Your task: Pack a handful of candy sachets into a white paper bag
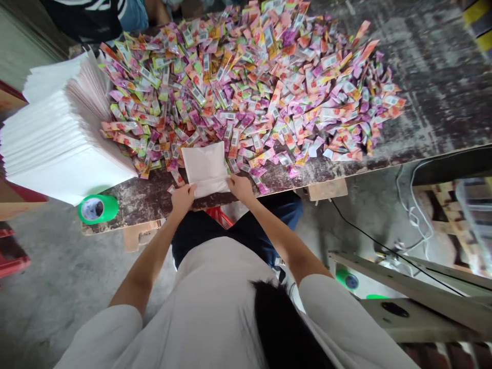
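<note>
A white padded mailer [205, 163] lies at the table's near edge, its near end folded over in a strip. My left hand [183, 199] pinches the left corner of that strip, fingers closed. At the right corner my right hand [241, 188] grips the same mailer, thumb and fingers pressed together. Just beyond the mailer spreads a wide heap of small colourful sachets [246, 87], in pink, orange, purple and green, some with barcodes. A few sachets lie right beside my hands.
Tall stacks of white mailers [49, 138] stand at the table's left end. A green tape roll [98, 209] sits on the near left corner of the dark, worn table [430, 87]. Another person [96, 18] is at the far left side. Cables and a metal frame [407, 307] are at right.
</note>
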Action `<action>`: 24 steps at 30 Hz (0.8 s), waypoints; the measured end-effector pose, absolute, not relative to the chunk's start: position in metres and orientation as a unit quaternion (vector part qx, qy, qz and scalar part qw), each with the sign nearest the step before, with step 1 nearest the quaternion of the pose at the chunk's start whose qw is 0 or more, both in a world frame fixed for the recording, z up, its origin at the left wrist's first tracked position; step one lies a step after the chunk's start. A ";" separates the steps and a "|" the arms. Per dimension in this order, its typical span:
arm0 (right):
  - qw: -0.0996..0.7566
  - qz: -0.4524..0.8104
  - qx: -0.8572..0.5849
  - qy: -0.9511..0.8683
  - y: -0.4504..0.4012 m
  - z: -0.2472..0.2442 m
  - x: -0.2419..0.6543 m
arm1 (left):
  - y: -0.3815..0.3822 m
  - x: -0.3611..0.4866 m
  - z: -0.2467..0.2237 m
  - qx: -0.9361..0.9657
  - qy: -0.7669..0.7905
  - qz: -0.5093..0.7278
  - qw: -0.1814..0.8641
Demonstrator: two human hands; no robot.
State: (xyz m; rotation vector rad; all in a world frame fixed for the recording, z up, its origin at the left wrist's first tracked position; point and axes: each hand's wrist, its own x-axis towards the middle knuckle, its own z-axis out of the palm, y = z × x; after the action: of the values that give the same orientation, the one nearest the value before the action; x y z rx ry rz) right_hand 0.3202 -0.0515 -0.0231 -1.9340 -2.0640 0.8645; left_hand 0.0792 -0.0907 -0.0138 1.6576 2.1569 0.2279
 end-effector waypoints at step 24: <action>0.111 0.185 -0.502 -0.838 -0.080 -0.045 0.304 | -0.093 0.108 -0.015 0.562 0.778 0.245 0.137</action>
State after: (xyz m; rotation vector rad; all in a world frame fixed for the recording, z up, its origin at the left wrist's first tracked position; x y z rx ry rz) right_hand 0.3039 -0.0797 -0.0449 -1.4741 -2.4601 0.5446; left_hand 0.1076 -0.0929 -0.0148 1.6273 2.2501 0.7093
